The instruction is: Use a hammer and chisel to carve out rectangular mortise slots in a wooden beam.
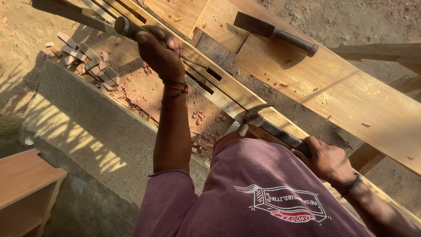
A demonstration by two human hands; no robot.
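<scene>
The right hand (326,160) grips the steel claw hammer (256,117) near the chest. The left hand (160,50) clasps the round-handled chisel (127,27) over the slotted pale timber frame (228,94). Keep the chisel steady and strike squarely.

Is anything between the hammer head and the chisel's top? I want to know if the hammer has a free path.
Nothing visible does. The hammer in the right hand has open air up to the chisel gripped by the left hand.

No packages, signs or screens seen, one white-and-red printed emblem (283,204) borne on the maroon shirt (245,175), below the hammer (263,123)
</scene>
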